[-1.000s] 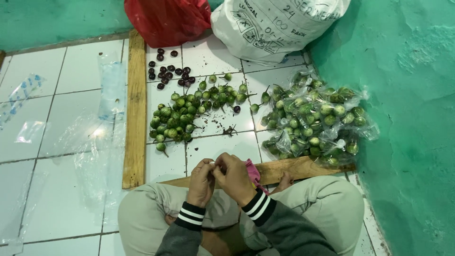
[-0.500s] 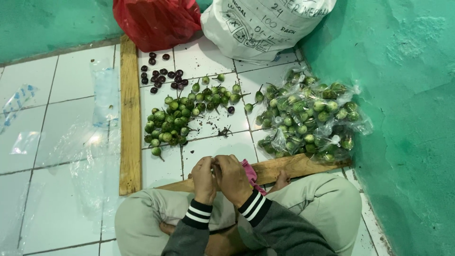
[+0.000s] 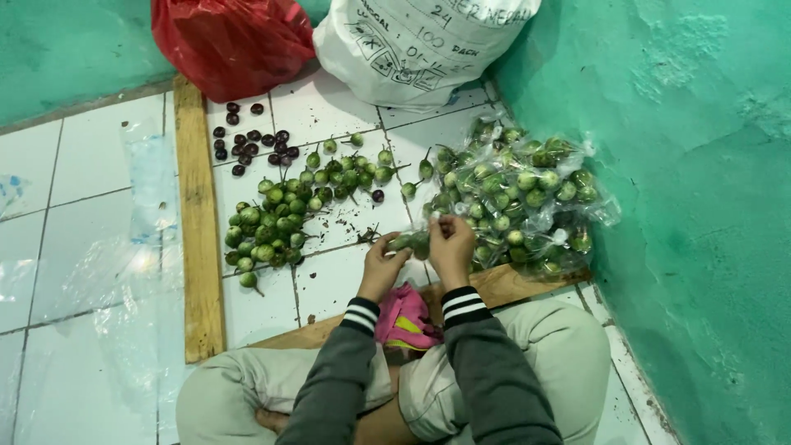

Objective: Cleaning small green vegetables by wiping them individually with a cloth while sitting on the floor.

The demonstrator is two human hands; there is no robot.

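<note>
I sit cross-legged on a white tiled floor. My left hand and my right hand meet over a small green round eggplant, fingers closed on it from both sides. A loose heap of green eggplants lies on the tiles ahead to the left. Small dark purple ones are scattered further back. To the right, clear plastic bags filled with green eggplants are piled against the wall.
A wooden plank runs along the left of the heap, another lies before my knees. A red plastic bag and a white sack stand at the back. Teal wall on the right. Clear plastic sheets lie left. Pink cloth in my lap.
My hands have moved forward from my lap toward the bagged eggplants, still together on a small green eggplant. The view has tilted slightly.
</note>
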